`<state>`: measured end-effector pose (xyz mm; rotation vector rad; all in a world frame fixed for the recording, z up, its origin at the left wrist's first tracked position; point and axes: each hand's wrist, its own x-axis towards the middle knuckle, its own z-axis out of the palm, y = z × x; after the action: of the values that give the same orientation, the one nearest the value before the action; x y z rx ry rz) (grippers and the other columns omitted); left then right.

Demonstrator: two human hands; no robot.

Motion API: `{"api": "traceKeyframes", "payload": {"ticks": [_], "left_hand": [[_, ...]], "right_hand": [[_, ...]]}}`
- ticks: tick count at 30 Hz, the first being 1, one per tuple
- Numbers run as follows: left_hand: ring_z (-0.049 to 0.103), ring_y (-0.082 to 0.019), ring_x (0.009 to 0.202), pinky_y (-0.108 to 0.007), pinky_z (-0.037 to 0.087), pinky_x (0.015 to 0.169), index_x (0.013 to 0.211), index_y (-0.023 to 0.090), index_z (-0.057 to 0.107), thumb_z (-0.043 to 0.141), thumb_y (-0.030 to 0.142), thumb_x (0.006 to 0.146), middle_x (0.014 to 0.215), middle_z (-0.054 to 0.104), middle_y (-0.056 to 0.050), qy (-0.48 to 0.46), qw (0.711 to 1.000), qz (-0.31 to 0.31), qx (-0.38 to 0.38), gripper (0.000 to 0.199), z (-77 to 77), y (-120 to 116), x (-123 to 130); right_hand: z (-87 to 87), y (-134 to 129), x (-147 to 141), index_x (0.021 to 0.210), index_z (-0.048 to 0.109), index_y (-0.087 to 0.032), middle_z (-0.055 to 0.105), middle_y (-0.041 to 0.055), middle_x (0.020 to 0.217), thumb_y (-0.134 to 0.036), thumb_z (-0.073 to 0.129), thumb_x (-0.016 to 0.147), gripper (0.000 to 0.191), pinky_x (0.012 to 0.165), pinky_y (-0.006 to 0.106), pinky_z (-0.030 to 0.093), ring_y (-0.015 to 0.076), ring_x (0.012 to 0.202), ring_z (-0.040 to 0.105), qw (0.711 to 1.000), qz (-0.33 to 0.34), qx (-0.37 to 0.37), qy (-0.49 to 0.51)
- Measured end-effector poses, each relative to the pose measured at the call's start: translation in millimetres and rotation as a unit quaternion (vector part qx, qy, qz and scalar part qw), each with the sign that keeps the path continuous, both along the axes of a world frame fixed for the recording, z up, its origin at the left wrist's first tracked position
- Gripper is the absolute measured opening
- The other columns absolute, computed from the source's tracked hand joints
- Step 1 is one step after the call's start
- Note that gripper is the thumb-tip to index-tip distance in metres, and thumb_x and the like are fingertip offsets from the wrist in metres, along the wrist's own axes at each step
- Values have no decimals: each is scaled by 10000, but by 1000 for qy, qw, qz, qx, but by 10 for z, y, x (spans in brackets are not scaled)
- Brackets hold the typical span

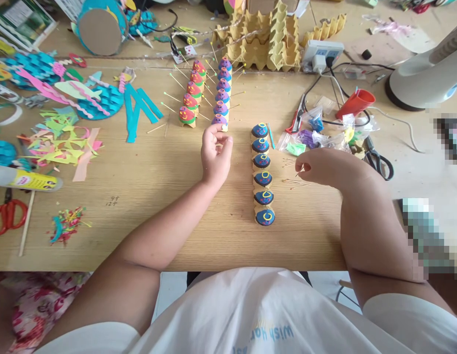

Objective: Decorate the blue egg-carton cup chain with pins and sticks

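My left hand (216, 156) hovers just in front of the purple egg-carton caterpillar (221, 96), fingers curled, with a small pale yellow ball (224, 128) at the fingertips. My right hand (320, 167) is lowered onto a few loose toothpicks (292, 184), its fingertips pinched together at their ends. Between the hands lies a blue egg-carton caterpillar (264, 178) with yellow rings and small faces on its bumps. A red and green caterpillar (191, 93) stands beside the purple one. Ball-tipped sticks jut from both of these.
Bagged clay (305, 138), a red cup (355, 103), a cutter (297, 115) and black scissors (379, 158) lie on the right. Paper scraps (62, 140), red scissors (9, 214) and a glue bottle (29, 178) are leftward. Egg cartons (263, 39) and a power strip (322, 53) stand behind.
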<state>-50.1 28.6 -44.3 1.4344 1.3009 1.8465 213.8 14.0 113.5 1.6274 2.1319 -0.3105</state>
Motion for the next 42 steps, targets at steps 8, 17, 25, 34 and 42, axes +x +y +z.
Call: {"api": "traceKeyframes", "payload": {"ticks": [8, 17, 25, 34, 42], "left_hand": [[628, -117, 849, -250, 463, 745, 1255, 295, 595, 672, 673, 966, 972, 679, -5, -7, 1000, -1, 12, 481, 43, -12, 29], [633, -136, 881, -266, 483, 774, 1291, 307, 586, 666, 631, 987, 1012, 701, -19, 4, 1000, -14, 19, 451, -2, 10, 6], [645, -100, 842, -241, 470, 715, 1247, 296, 620, 670, 591, 1003, 994, 714, -9, 7, 999, -32, 41, 387, 110, -78, 88], [734, -115, 953, -243, 513, 757, 1354, 303, 569, 777, 401, 973, 1064, 766, -7, 81, 982, -113, 128, 445, 339, -278, 222], [751, -124, 958, -249, 540, 760, 1388, 286, 539, 712, 390, 1019, 1065, 773, -15, 122, 975, -118, 143, 420, 339, -299, 208]], "right_hand": [[-108, -214, -213, 1087, 820, -179, 814, 155, 1175, -170, 637, 953, 227, 771, 386, 514, 347, 1106, 764, 994, 73, -6, -84], [-244, -169, -153, 919, 801, -182, 831, 133, 1011, -159, 703, 850, 122, 649, 356, 443, 319, 947, 767, 989, 114, 41, -80], [-27, 15, 127, 795, 700, -238, 729, 13, 775, -189, 668, 773, 62, 671, 333, 421, 180, 671, 600, 972, 86, 102, 195], [-265, -31, -296, 888, 704, -222, 708, 14, 782, -179, 635, 887, 81, 713, 317, 476, 166, 715, 630, 848, 118, 216, 470], [-439, -117, -456, 892, 720, -208, 701, 16, 762, -228, 651, 911, 74, 688, 315, 449, 159, 682, 592, 834, 91, 217, 500]]}}
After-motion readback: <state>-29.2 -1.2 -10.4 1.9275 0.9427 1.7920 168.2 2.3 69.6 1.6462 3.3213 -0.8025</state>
